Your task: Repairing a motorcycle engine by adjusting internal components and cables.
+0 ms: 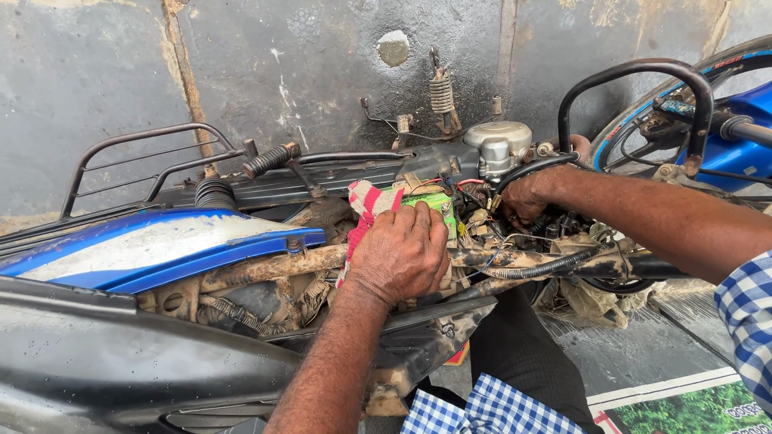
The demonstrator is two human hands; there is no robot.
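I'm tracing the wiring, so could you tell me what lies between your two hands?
In the head view, loose wires lie between the left hand and right hand.

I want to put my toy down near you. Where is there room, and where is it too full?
Free: the bare floor strip between the motorbike frame and the printed sheet. Crowded: around the green battery, where the left hand presses a red-and-white rag and the right hand reaches into tangled wires.
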